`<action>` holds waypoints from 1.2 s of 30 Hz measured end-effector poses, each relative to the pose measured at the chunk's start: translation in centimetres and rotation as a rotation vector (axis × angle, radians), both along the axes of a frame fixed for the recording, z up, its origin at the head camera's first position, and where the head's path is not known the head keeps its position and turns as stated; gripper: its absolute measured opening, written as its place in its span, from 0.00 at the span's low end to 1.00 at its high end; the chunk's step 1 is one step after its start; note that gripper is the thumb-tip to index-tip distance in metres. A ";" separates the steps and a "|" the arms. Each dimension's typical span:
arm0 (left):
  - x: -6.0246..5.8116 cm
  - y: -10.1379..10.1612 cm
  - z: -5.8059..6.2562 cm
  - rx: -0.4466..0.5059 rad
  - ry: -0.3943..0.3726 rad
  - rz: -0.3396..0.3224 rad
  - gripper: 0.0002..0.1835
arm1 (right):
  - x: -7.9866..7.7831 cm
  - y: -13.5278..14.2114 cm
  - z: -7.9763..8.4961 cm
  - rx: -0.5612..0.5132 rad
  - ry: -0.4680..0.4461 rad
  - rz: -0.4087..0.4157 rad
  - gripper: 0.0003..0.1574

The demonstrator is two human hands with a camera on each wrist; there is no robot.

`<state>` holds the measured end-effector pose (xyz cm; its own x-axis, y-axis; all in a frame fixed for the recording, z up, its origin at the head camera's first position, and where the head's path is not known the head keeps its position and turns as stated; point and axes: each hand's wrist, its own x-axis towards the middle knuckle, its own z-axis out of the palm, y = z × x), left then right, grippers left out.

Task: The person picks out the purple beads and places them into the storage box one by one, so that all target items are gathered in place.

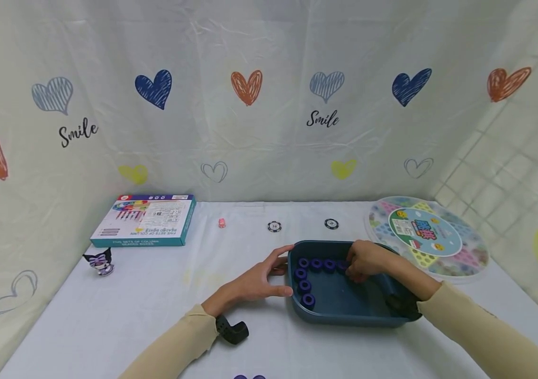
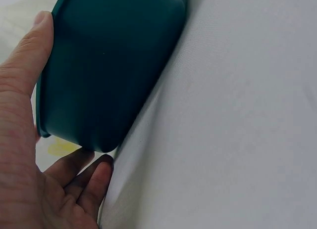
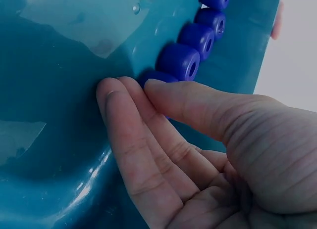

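Observation:
A dark blue-green tray [image 1: 359, 305] sits on the table in the head view. Several purple cylindrical beads [image 1: 304, 286] with holes line its left and far walls in an L. My right hand [image 1: 368, 260] reaches inside, thumb and fingertips pinching a purple bead [image 3: 156, 76] at the end of the far row; the fingers partly hide it. My left hand [image 1: 255, 279] spans the tray's left end, touching it with thumb and fingers spread. In the left wrist view the thumb [image 2: 37, 41] lies along the rim and the other fingers are by the lower corner.
Behind the tray lie two poker chips [image 1: 274, 226] and a small pink figure [image 1: 221, 223]. A boxed bead set [image 1: 143, 221] and a black-and-purple figurine [image 1: 100, 261] are at left. A round patterned game board [image 1: 468, 255] lies right. Two purple pieces [image 1: 259, 377] show at the bottom edge.

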<state>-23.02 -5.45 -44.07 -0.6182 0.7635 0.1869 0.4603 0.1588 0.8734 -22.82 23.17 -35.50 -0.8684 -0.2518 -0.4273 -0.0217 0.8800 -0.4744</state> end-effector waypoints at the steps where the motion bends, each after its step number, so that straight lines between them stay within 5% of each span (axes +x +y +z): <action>1: 0.0 0.0 0.0 -0.001 -0.001 0.000 0.49 | 0.0 0.0 -0.1 0.001 0.001 -0.005 0.20; 7: 0.1 0.1 0.0 -0.008 -0.005 -0.002 0.48 | -0.1 0.1 -0.2 0.029 0.000 -0.012 0.18; 20: -0.1 0.2 0.0 -0.018 0.016 -0.005 0.49 | 1.7 -0.3 2.1 0.096 0.156 0.123 0.09; 25: -0.1 0.2 0.0 -0.022 0.011 0.002 0.48 | 3.2 -1.5 2.5 0.109 0.271 0.186 0.09; 36: 0.0 0.1 -0.1 -0.001 -0.013 0.008 0.48 | 8.4 -4.9 2.9 -0.045 0.478 0.319 0.06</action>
<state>-23.03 -5.36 -44.15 -0.6265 0.7588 0.1782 0.4473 0.1628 0.8794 -14.37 18.26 -32.64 -0.8405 -0.5416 0.0112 -0.5039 0.7741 -0.3832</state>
